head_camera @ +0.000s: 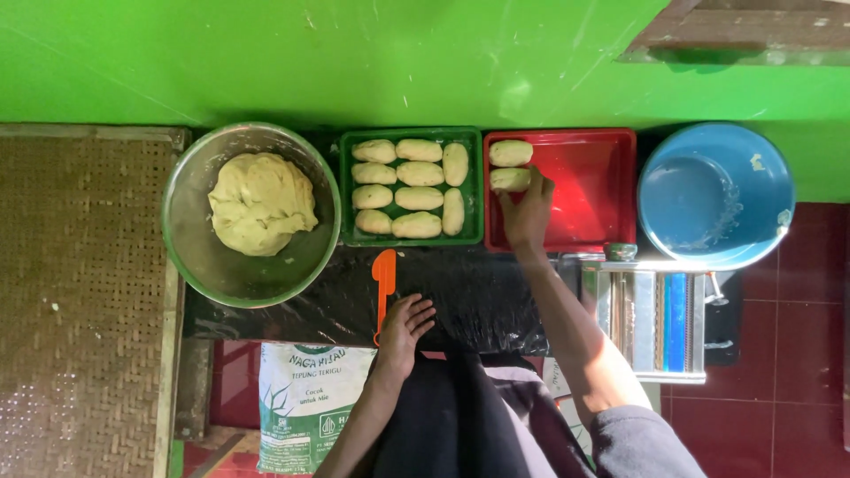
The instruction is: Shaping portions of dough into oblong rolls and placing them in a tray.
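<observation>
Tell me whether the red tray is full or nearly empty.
Nearly empty. The red tray holds only two dough pieces at its left end; the right hand touches the lower one. The rest is bare.

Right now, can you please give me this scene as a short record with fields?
Left hand: left hand rests on black sheet, beside orange scraper
Right hand: right hand touches dough piece in red tray
Red tray: two dough pieces
Green tray: green tray holds nine pieces
Metal bowl: metal bowl holds large dough mass
Far right: blue basin, pasta roller
</observation>
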